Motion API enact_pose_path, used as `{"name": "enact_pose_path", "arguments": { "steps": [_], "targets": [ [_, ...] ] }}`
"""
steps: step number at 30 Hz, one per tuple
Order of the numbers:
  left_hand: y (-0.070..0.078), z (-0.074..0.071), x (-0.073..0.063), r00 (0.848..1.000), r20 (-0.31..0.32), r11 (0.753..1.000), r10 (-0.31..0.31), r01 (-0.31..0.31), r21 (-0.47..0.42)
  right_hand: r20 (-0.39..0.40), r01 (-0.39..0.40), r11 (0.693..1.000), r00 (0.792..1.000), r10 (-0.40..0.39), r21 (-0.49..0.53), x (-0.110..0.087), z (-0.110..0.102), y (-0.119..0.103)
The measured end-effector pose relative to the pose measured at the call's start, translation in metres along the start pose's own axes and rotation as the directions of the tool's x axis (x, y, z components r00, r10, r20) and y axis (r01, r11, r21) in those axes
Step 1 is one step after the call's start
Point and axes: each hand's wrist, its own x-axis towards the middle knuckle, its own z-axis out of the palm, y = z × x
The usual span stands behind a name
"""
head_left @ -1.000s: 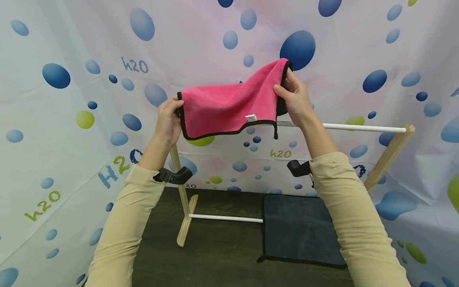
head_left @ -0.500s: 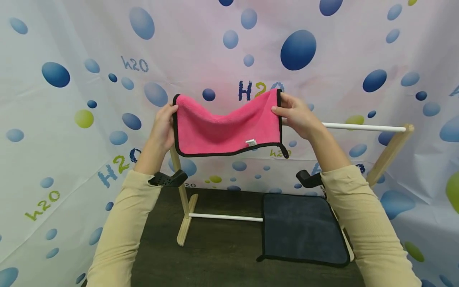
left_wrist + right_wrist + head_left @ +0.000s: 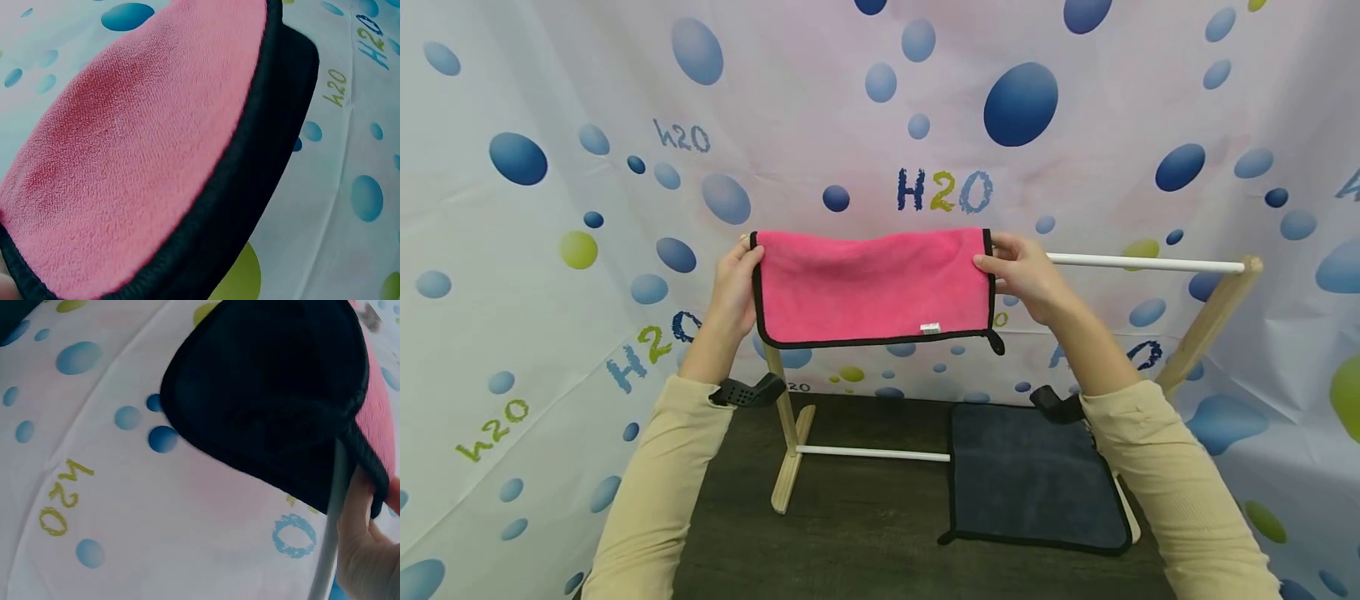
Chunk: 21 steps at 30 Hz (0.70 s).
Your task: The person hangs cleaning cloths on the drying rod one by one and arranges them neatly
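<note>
While the left hand (image 3: 733, 289) and right hand (image 3: 1030, 277) pinch opposite side edges of the pink cloth (image 3: 872, 287), folded over the left stretch of the white upper bar (image 3: 1150, 263), I judge it light, soft and floppy, best gripped at the black trim (image 3: 850, 342) near the fold.

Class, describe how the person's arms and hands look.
The left sleeve and right sleeve are creased beige. At their ends jut a left black device, dotted with small holes, and a right black device. The left hand and right hand are bare.
</note>
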Motion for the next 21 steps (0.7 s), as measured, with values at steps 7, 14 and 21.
{"name": "enact_pose_path", "arguments": {
  "steps": [7, 14, 21],
  "targets": [
    [-0.008, -0.008, -0.004, 1.0, -0.01, 0.998, -0.012, 0.012, 0.055, -0.114, 0.05, 0.999, 0.992, -0.049, 0.006, -0.013, 0.006, 0.019],
    [-0.017, -0.014, -0.007, 1.0, 0.007, 0.996, -0.002, 0.001, 0.085, -0.18, 0.129, 0.991, 0.975, -0.13, -0.019, -0.021, 0.014, 0.037],
    [-0.028, -0.021, -0.013, 1.0, 0.019, 0.998, 0.012, -0.013, 0.059, -0.217, 0.21, 0.975, 0.951, -0.22, -0.067, -0.026, 0.02, 0.048]
  ]
}}
